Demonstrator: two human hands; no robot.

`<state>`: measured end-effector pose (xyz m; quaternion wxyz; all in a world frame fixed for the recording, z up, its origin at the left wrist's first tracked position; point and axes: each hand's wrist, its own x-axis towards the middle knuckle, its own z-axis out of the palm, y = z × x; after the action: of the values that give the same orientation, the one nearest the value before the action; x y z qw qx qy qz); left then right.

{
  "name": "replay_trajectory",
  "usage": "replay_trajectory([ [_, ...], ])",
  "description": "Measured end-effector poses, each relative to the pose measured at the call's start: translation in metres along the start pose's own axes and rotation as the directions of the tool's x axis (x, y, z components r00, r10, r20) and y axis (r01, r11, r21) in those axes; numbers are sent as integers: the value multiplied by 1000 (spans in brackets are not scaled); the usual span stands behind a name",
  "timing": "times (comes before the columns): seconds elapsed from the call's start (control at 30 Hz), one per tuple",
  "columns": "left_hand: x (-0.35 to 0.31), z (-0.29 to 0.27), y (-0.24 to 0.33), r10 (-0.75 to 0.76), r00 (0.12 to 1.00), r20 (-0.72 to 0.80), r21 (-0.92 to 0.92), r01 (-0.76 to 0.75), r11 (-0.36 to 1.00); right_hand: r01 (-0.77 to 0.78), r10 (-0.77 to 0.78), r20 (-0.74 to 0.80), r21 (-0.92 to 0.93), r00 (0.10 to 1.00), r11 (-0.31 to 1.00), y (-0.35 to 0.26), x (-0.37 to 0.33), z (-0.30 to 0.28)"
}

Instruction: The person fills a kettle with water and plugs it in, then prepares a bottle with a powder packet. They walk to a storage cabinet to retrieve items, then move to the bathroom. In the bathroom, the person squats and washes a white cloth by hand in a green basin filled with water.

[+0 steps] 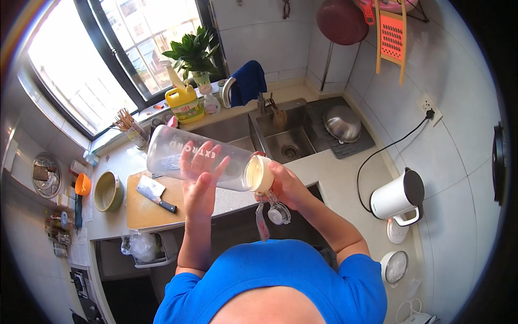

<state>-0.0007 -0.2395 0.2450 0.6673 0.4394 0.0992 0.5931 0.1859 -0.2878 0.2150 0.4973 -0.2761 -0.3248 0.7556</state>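
A large clear plastic water bottle [168, 152] lies almost level in front of me, its base to the left and its cream screw cap [263, 171] to the right. My left hand [199, 191] holds the bottle's body, and its fingers show through the clear wall. Around the cap, my right hand [286, 186] is closed, with some of its fingers hidden behind it. A clear flip lid [279, 213] and a strap [262, 221] hang below the cap. I see no liquid in the bottle.
Left on the counter, a cleaver [152, 190] lies on a cutting board [137, 213] beside a basin [108, 191]. Ahead is a double sink [288, 143] with a metal bowl [342, 123] on a dark mat. A white kettle [394, 195] stands right, its cord [360, 173] reaching the wall.
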Motion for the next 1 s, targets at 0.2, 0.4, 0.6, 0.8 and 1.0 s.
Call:
replay_trajectory([
  [0.2,8,-9,-2,80,896,437,11,-94,996,-292,260,141,307,955,906,9,-5,6],
  [0.4,-3,-18,6,-24,976,215,-66,39,997,478,-490,27,-274,871,834,-4,-14,-3],
  [0.6,-4,-28,-4,-120,992,-28,-284,107,953,517,-627,219,-784,748,344,4,-21,4],
  [0.8,5,-16,0,84,912,401,-16,-85,996,-254,219,142,316,965,914,29,-11,-6],
  [1.0,-7,-16,-29,-107,994,29,-157,110,981,461,-518,-33,-407,855,788,24,-9,-4],
])
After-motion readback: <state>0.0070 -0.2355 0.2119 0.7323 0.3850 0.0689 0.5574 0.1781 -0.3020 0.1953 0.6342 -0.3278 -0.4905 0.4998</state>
